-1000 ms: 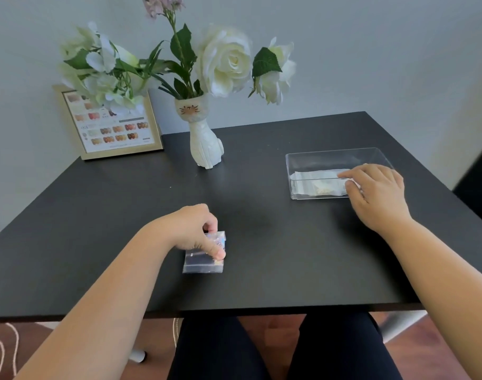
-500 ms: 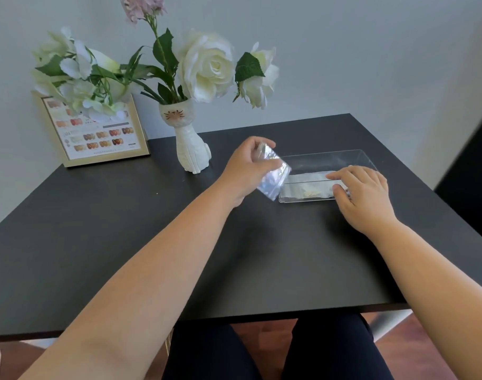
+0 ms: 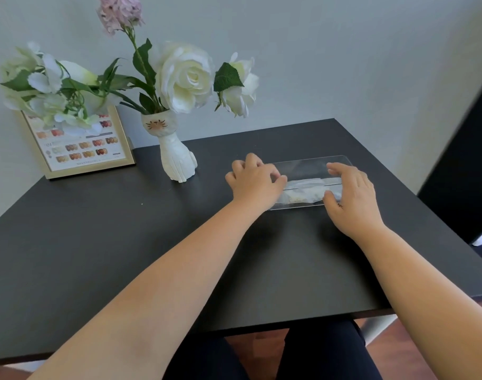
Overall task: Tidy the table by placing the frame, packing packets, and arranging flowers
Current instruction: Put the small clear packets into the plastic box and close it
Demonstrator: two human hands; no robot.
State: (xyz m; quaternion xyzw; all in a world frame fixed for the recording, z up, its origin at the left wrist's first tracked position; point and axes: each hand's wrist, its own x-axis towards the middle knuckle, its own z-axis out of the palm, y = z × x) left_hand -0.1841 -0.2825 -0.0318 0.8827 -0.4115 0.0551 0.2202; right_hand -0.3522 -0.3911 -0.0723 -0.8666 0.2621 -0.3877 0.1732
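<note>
A clear plastic box lies on the black table at the right. Several clear packets lie inside it. My left hand is at the box's left end, fingers curled, its thumb and fingertips on the end of a packet lying in the box. My right hand spans the box's right end, thumb at the near rim and fingers over the far side. The gold frame leans against the wall at the back left. White and pink flowers stand in a white cat vase.
Flower stems spread left over the frame and right above the table. A dark panel stands to the right of the table. My legs are under the near edge.
My left hand lifted a packet from the near middle of the table, carried it right and back, and lowered it into the clear box. My right hand stayed on the box.
</note>
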